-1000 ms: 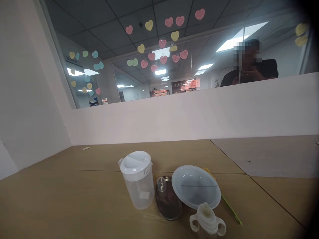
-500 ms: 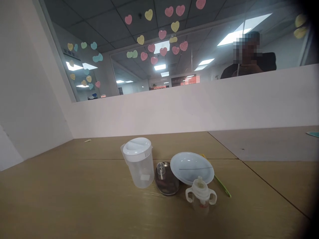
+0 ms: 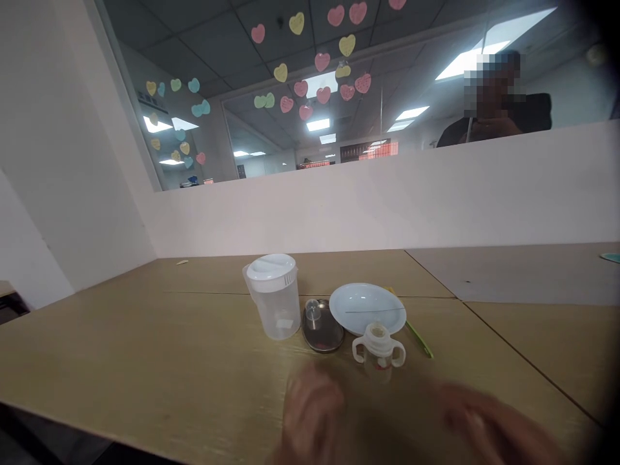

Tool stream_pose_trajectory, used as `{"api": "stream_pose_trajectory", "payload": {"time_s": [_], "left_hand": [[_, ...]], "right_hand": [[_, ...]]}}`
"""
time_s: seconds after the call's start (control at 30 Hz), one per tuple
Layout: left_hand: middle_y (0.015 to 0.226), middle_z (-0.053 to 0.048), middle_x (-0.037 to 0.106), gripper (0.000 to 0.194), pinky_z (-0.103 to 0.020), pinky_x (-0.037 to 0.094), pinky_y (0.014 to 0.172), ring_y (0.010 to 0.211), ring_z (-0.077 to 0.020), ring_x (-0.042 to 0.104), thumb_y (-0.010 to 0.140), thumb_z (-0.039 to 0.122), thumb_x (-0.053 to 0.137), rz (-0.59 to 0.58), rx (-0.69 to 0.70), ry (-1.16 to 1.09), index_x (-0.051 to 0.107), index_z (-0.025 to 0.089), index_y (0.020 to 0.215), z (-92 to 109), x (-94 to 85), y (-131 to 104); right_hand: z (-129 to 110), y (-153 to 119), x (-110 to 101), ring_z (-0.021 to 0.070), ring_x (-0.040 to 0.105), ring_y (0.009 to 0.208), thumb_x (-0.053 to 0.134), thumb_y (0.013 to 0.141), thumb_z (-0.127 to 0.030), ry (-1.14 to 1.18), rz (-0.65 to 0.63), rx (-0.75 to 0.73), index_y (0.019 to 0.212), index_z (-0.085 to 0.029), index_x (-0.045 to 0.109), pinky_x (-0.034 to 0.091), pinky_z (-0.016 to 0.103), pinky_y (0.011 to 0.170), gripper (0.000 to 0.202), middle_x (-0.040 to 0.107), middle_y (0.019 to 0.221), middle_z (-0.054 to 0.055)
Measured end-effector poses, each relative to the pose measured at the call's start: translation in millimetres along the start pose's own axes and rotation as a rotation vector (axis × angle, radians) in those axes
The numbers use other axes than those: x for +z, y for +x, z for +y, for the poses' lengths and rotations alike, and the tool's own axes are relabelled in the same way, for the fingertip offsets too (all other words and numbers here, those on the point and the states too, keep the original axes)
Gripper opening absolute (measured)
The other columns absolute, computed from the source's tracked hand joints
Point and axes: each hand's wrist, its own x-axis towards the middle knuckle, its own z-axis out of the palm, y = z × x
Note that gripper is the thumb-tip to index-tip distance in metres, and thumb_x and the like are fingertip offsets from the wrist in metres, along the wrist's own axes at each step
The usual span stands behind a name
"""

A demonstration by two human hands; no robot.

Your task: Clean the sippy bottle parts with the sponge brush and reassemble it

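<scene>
My left hand (image 3: 314, 410), smeared by motion, is over the near part of the table, in front of an oval metal tray (image 3: 325, 336). Also blurred, my right hand (image 3: 489, 420) is to the right and nearer than a clear two-handled baby cup (image 3: 378, 352) with a white top. Neither hand touches an object that I can make out, and their fingers are too smeared to read. On the tray stands a small clear cup (image 3: 313, 311). Behind the baby cup is a white oval bowl (image 3: 356, 300) with a thin straight line across it.
Left of the tray stands a clear plastic pitcher (image 3: 277, 307) with a white lid. A thin green stick (image 3: 420, 339) lies beside the bowl. The wooden table (image 3: 145, 342) meets a white wall (image 3: 339, 213) below a window with heart-shaped sticky notes; a person shows in the glass.
Both my hands have come into view from the bottom edge. The view has shifted, so the table objects appear slightly higher and smaller; their arrangement looks the same.
</scene>
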Motion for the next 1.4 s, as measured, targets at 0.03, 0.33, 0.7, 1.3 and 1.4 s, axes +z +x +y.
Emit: {"api": "stream_pose_trajectory", "payload": {"time_s": [0.03, 0.33, 0.7, 1.3, 1.4], "left_hand": [[0.095, -0.004, 0.062, 0.019, -0.038, 0.052, 0.074, 0.084, -0.0183, 0.058, 0.085, 0.023, 0.047, -0.027, -0.002, 0.016, 0.060, 0.028, 0.098, -11, 12.7, 21], [0.107, -0.015, 0.055, 0.036, -0.028, 0.051, 0.069, 0.087, -0.0214, 0.062, 0.079, 0.003, 0.043, -0.643, -0.328, 0.745, 0.051, 0.012, 0.112, -97, 106.8, 102], [0.097, -0.014, 0.055, 0.023, -0.032, 0.048, 0.063, 0.082, -0.0241, 0.060, 0.083, 0.022, 0.049, -0.515, -0.334, 0.791, 0.058, 0.012, 0.100, -96, 95.1, 99], [0.116, -0.013, 0.035, 0.050, -0.036, 0.047, 0.088, 0.108, -0.0226, 0.046, 0.082, 0.019, 0.052, 0.181, 0.138, -0.145, 0.039, 0.019, 0.131, -26, 105.8, 59], [0.114, -0.013, 0.037, 0.050, -0.036, 0.048, 0.085, 0.106, -0.0226, 0.047, 0.082, 0.020, 0.051, 0.208, 0.163, -0.122, 0.039, 0.018, 0.131, -26, 109.6, 55]], "right_hand": [[1, 12, 10, 0.0198, 0.064, 0.069, 0.049, 0.080, -0.045, 0.005, 0.039, 0.027, 0.095, -0.035, 0.062, 0.051, 0.032, 0.052, 0.021, 0.065, 0.078, 0.003], [40, 68, 85, 0.0132, 0.053, 0.063, 0.041, 0.087, -0.036, -0.105, 0.247, -0.011, 0.088, -0.017, 0.061, 0.043, 0.027, 0.060, 0.027, 0.062, 0.073, 0.004], [39, 48, 104, 0.0168, 0.056, 0.079, 0.037, 0.088, -0.019, -0.157, 0.085, -0.346, 0.093, -0.019, 0.055, 0.045, 0.034, 0.071, 0.018, 0.062, 0.086, 0.007], [45, 34, 106, 0.0185, 0.057, 0.080, 0.043, 0.088, -0.036, -0.151, 0.001, -0.144, 0.138, -0.020, 0.024, 0.049, 0.034, 0.070, 0.056, 0.062, 0.092, 0.007], [48, 32, 108, 0.0201, 0.058, 0.083, 0.043, 0.087, -0.039, -0.159, 0.012, -0.144, 0.139, -0.021, 0.023, 0.050, 0.035, 0.070, 0.058, 0.062, 0.097, 0.008]]}}
